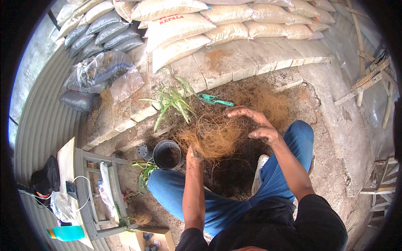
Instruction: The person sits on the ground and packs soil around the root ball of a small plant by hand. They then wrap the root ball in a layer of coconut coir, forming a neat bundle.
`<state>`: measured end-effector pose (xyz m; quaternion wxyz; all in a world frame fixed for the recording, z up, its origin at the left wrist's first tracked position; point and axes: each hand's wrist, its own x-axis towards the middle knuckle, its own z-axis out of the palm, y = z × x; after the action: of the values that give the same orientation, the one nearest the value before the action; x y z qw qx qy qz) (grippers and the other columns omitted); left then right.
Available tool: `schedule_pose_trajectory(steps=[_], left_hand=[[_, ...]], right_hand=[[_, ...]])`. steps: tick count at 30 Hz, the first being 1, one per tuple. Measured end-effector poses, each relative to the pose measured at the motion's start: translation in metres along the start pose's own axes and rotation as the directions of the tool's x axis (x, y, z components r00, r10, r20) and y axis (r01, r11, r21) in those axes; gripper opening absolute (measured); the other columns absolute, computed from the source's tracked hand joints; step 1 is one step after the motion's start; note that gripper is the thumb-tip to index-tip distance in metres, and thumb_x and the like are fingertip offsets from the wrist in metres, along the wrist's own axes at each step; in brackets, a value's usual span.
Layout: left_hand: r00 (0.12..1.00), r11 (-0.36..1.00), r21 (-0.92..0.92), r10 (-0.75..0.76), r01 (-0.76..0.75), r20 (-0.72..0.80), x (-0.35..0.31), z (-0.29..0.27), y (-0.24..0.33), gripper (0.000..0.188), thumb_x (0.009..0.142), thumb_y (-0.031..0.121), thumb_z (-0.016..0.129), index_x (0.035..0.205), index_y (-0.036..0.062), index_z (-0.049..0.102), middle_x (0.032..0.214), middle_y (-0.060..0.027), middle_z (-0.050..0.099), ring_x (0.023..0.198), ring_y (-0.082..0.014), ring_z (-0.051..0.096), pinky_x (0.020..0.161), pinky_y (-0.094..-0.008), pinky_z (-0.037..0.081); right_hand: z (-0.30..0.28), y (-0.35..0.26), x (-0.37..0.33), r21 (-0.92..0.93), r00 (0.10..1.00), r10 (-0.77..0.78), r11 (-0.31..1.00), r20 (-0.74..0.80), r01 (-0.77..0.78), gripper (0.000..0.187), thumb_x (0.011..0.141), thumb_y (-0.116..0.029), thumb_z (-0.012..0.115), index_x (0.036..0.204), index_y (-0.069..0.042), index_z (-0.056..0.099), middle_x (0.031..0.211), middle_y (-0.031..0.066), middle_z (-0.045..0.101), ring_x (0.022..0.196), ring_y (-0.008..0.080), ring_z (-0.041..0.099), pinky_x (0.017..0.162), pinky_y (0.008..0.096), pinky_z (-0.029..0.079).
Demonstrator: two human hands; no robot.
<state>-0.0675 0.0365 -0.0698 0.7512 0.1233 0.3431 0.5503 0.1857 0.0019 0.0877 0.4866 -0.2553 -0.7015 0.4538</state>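
Observation:
A loose, tangled clump of brown coir fibre (212, 136) is in front of me, above dark soil (226, 178). My left hand (194, 154) is at the clump's near left edge and grips it, its fingers partly buried in the strands. To the right of the clump, my right hand (256, 122) is raised with thumb and fingers spread, its fingertips near the outer strands. Just beyond lies a green hand trowel (215, 100). A leafy green plant (173, 103) stands to the left of the trowel. More coir fibre (270, 106) is spread on the ground at the far right.
A black plant pot (156, 155) and a smaller pot (145, 152) sit left of my left hand. Stacked sacks (234, 33) line the concrete ledge (240, 69) ahead. At the left are a grey stool (90, 190), a turquoise bottle (69, 233) and a cardboard box (165, 239).

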Motion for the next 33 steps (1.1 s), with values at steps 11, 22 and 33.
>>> schedule_pose_trajectory(steps=[11, 22, 33], left_hand=[[1.0, 1.0, 0.024, -0.011, 0.012, -0.014, -0.006, -0.01, 0.002, 0.06, 0.09, 0.044, 0.055, 0.133, 0.0036, 0.046, 0.126, -0.0177, 0.055, 0.109, -0.0345, 0.058, 0.09, -0.0471, 0.052], [0.999, 0.998, 0.057, -0.04, 0.04, 0.006, -0.014, -0.017, 0.002, 0.067, 0.085, 0.04, 0.062, 0.136, 0.0039, 0.04, 0.129, -0.018, 0.053, 0.11, -0.0334, 0.058, 0.09, -0.0462, 0.052], [0.956, 0.962, 0.241, -0.185, 0.129, 0.226, -0.012, 0.011, 0.006, 0.077, 0.08, 0.037, 0.069, 0.14, 0.0042, 0.034, 0.132, -0.0183, 0.051, 0.112, -0.0323, 0.057, 0.09, -0.0454, 0.053]], right_hand=[[0.021, 0.002, 0.009, -0.404, 1.0, -0.025, 0.915, -0.009, 0.019, 0.02, 0.071, 0.001, 0.073, 0.089, -0.003, 0.066, 0.105, 0.0099, 0.067, 0.103, 0.0309, 0.064, 0.1, 0.0424, 0.046], [0.005, -0.003, 0.014, -0.224, 0.98, -0.194, 0.954, 0.037, 0.197, 0.04, 0.074, -0.017, 0.08, 0.109, -0.007, 0.064, 0.112, 0.0091, 0.068, 0.105, 0.0268, 0.064, 0.097, 0.0415, 0.048], [0.019, -0.007, -0.019, -0.473, 0.972, -0.182, 0.85, 0.148, 0.232, 0.051, 0.063, -0.024, 0.085, 0.111, -0.017, 0.07, 0.135, 0.0103, 0.056, 0.129, 0.0351, 0.047, 0.109, 0.0465, 0.037]])
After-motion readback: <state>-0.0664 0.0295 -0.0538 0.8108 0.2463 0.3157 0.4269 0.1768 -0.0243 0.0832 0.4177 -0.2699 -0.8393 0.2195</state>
